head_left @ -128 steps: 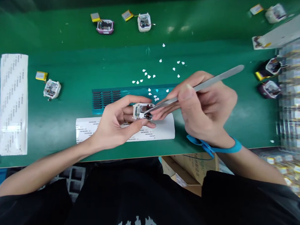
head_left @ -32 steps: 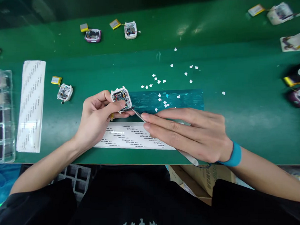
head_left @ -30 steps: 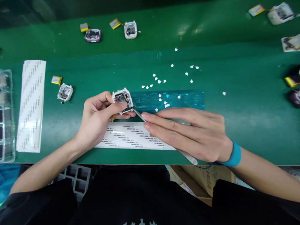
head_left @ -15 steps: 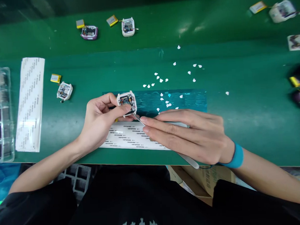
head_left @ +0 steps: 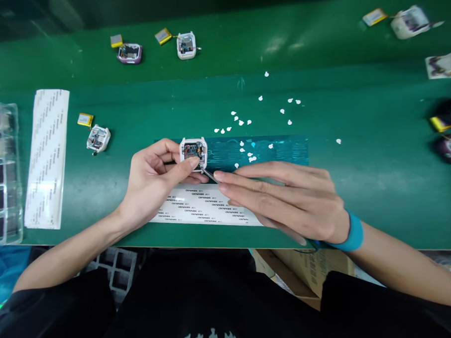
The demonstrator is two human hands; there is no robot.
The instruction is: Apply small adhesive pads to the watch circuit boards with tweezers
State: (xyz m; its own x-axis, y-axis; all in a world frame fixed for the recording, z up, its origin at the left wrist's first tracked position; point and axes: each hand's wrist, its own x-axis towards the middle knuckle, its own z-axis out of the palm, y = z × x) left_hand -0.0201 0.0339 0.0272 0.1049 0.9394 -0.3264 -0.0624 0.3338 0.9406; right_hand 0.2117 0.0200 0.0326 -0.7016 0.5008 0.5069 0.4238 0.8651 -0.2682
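My left hand [head_left: 154, 172] grips an open white smartwatch case [head_left: 193, 149], its circuit board facing up and my thumb pressed near the lower edge. In my right hand [head_left: 286, 196] is a pair of metal tweezers [head_left: 210, 175]; their tip meets the lower edge of the case beside my thumb. Whether the tips pinch anything is too small to tell. Beneath both hands lies a white printed adhesive sheet [head_left: 197, 205], with a blue film strip [head_left: 225, 156] behind it. Small white round stickers [head_left: 241, 123] are scattered on the strip and the green mat.
To the left are another open watch case [head_left: 98, 138] with its battery, a stack of printed sheets [head_left: 47, 157] and a clear tray [head_left: 19, 198] of watch parts. More open cases [head_left: 186, 45] line the back. A cardboard box [head_left: 300, 270] stands below the table edge.
The watch case has turned more upright and shifted slightly right. The tweezers, still at its lower edge, have tilted slightly with my right hand. The whole view has moved a little.
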